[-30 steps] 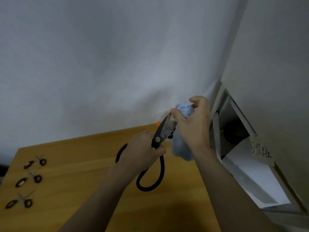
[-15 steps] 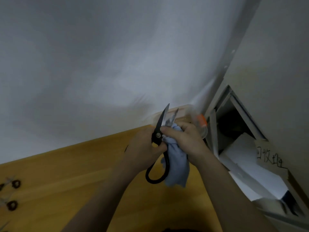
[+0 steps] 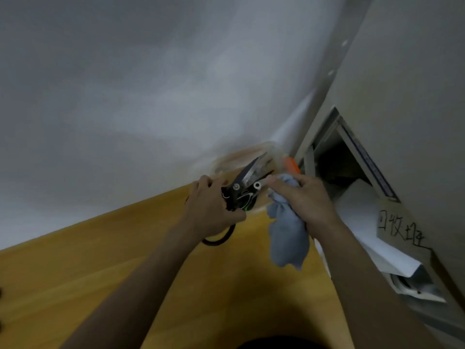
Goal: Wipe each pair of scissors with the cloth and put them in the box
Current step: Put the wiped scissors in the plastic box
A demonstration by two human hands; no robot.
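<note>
The left hand [image 3: 211,210] grips the big black scissors [image 3: 241,190] near the screw, up above the table [image 3: 100,260]. The scissors lie on a slant. The blades point up and to the right, toward the wall, and the loop handles hang down under the hand. The right hand [image 3: 302,200] holds the blue cloth [image 3: 286,238] bunched in its curled fingers, just beside the blades. The clear box [image 3: 226,159] sits behind the scissors by the wall.

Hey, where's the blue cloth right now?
In the head view, the blue cloth hangs from the right hand, right of centre, just right of the black scissors that the left hand holds above the wooden table.
</note>
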